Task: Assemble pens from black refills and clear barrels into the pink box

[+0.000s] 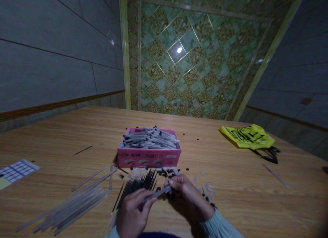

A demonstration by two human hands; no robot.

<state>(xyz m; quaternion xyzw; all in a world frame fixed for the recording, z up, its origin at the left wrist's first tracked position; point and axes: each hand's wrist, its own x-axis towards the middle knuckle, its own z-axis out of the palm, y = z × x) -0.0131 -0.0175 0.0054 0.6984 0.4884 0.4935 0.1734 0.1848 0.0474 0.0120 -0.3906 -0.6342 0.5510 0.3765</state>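
A slim grey pen (160, 192) slants between my two hands, above the wooden table. My left hand (134, 210) is closed round its lower left part, thumb against fingers. At its upper right end the fingertips of my right hand (186, 193) pinch the pen; any small part between them is too small to tell. Beside my left hand lies a bundle of thin black refills (139, 183). Small black plugs (170, 172) and clear caps (208, 190) are scattered around my right hand. Further left lies a pile of clear pen tubes (77, 207).
Behind my hands a pink box (148, 157) holds many assembled pens (153, 139). On the table (205, 128) a yellow bag (247, 136) with black handles lies at the right, near a single tube (275, 175). A gridded sheet (19, 171) lies far left.
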